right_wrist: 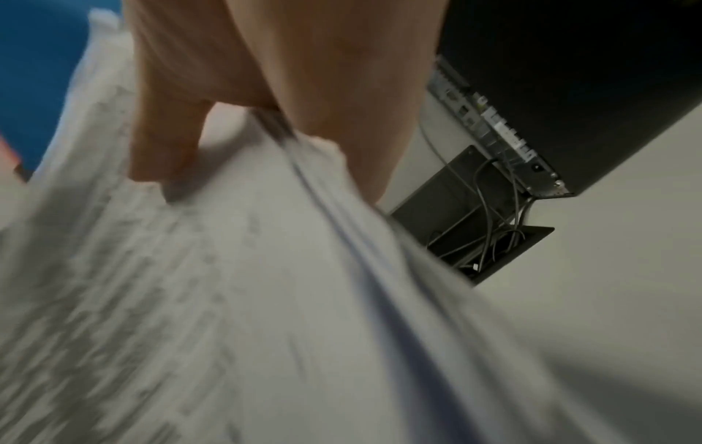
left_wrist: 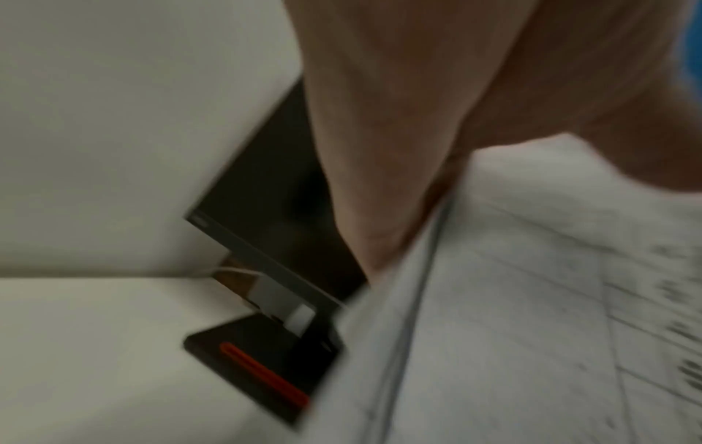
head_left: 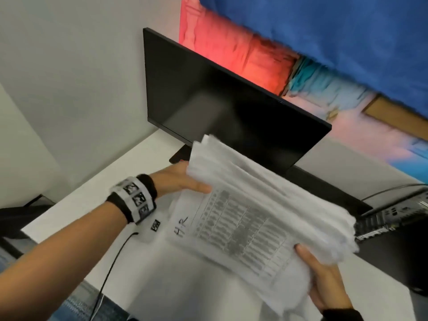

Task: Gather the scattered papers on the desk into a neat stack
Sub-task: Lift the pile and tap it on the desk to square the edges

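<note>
- Fingers [right_wrist: 167, 144]: right thumb lies on top of the papers [head_left: 245, 218], the rest go under the near corner; the left thumb lies over the far left edge, its other fingers hidden beneath.
- Right hand [head_left: 324, 281]: grips the bundle at its near right corner.
- Left hand [head_left: 178, 179]: holds the opposite edge, so the bundle is clamped between both.
- Papers: one thick bundle lifted off the desk [head_left: 148, 269], tilted, edges fanned and uneven; top sheet is a printed table with handwriting.
- Step: gathering looks done; squaring is in hand. Next move, as I judge it: stand the bundle on edge, tap it on the desk to even the sheets, then lay it flat.
- Monitor [head_left: 222, 107]: stands just behind the bundle; its base [left_wrist: 262, 372] sits near the left hand and could catch a swing.
- Computer case [right_wrist: 592, 90]: on the right, cables trailing into a desk opening.
- Black cable [head_left: 115, 260]: crosses the near edge of the desk.
</note>
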